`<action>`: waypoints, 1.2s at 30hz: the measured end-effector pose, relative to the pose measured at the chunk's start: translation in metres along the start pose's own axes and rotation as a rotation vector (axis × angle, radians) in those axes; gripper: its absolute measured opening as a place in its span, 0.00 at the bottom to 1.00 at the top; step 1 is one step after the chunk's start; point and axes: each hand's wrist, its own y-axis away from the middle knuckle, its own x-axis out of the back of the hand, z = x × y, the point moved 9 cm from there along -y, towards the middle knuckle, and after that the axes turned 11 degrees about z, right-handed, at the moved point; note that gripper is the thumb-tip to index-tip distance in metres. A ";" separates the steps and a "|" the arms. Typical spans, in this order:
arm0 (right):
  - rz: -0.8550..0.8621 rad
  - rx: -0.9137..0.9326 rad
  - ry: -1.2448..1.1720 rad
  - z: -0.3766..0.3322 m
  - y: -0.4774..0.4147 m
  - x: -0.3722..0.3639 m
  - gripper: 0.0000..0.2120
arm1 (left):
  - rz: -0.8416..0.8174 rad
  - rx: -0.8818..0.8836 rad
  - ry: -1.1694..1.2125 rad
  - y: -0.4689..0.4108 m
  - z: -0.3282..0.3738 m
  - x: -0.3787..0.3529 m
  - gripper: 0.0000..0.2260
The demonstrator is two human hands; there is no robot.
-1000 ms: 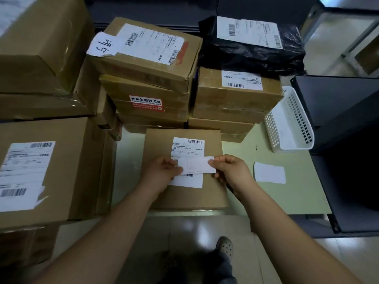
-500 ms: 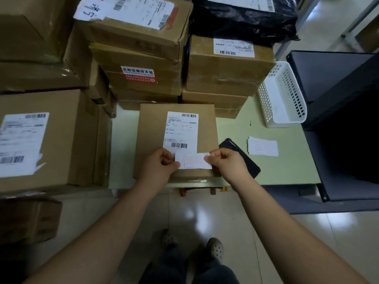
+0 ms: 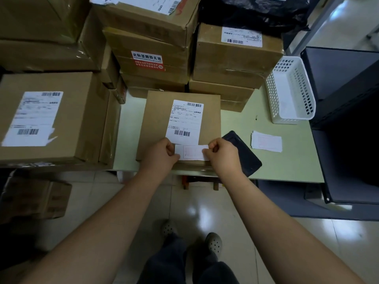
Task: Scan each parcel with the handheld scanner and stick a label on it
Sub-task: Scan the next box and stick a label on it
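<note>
Since the earlier frames, both hands have drawn the small label (image 3: 191, 152) down from the middle of the shipping label (image 3: 184, 119) to the near edge of the parcel (image 3: 160, 119), just below the lower barcode. The left hand (image 3: 162, 155) pinches the label's left end between thumb and curled fingers; the right hand (image 3: 222, 154) pinches the right end in the same way, so the strip is held taut between them. The pictures do not show whether the label is pressed onto the cardboard yet or held just above it. The parcel lies flat on the green table (image 3: 276, 167), its near edge at the table's front edge, directly before the person. Judged from this layout, the current parcel is at the labelling step; the label has still to be smoothed down and released. A dark flat device (image 3: 246, 158) lies on the table just beside the parcel, partly under the right wrist (it may be the handheld scanner; this cannot be confirmed). A pile of spare labels (image 3: 266, 142) lies further right, apart from the device. Behind the parcel, the stacked boxes (image 3: 235, 60) and a black bagged parcel (image 3: 256, 13) carry shipping labels, and a large box (image 3: 82, 111) stands to the left; which of these remain to be processed cannot be told. A white basket (image 3: 291, 93) stands at the right rear. The stacks touch or nearly touch the parcel's far edge, leaving little room to push it away; the device restricts movement to the right.
</note>
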 end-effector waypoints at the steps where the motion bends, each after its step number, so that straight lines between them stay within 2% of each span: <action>1: 0.014 0.002 0.001 0.001 0.000 0.001 0.06 | 0.012 -0.020 -0.021 0.000 0.000 0.002 0.09; 3: 0.031 0.078 0.035 -0.002 0.001 0.004 0.09 | 0.065 -0.128 -0.099 0.001 0.001 0.007 0.10; 5: 0.062 0.348 0.133 -0.018 0.010 0.004 0.13 | 0.126 -0.357 -0.217 0.006 0.013 0.006 0.14; 7: 0.099 0.605 0.290 -0.026 0.025 -0.004 0.14 | 0.151 -0.564 -0.275 0.014 0.023 -0.003 0.12; 9: 0.157 0.671 0.367 -0.023 0.031 -0.009 0.12 | 0.167 -0.644 -0.346 0.017 0.022 -0.009 0.13; 11: 0.208 0.673 0.340 -0.017 0.032 -0.007 0.11 | 0.197 -0.624 -0.367 0.015 0.015 -0.007 0.15; 15: 0.259 0.641 0.256 -0.006 0.030 0.002 0.11 | 0.313 -0.547 -0.326 0.010 0.005 0.011 0.10; 18: 0.263 0.562 0.199 0.000 0.028 0.005 0.11 | 0.286 -0.547 -0.342 0.008 0.005 0.011 0.08; 21: 0.209 0.514 0.147 0.002 0.025 0.006 0.12 | 0.215 -0.544 -0.426 0.009 0.005 0.006 0.12; 25: 0.130 0.229 -0.035 0.015 0.015 0.024 0.15 | 0.145 -0.596 -0.477 0.012 0.006 0.005 0.16; 27: 0.055 0.130 -0.038 0.025 0.011 0.030 0.24 | 0.119 -0.586 -0.479 0.009 -0.002 0.011 0.22; 30: -0.194 0.085 0.068 0.041 0.010 0.016 0.43 | 0.128 -0.348 -0.349 -0.007 -0.035 0.033 0.38; 32: -0.295 0.092 0.135 0.046 0.012 0.003 0.49 | 0.038 -0.143 -0.206 -0.017 -0.063 0.036 0.48; 34: -0.318 0.112 0.109 0.047 0.012 -0.005 0.48 | -0.063 -0.015 -0.072 -0.022 -0.080 0.029 0.51; 36: -0.279 0.126 0.047 0.042 0.013 -0.007 0.42 | -0.088 0.024 0.043 -0.023 -0.085 0.026 0.49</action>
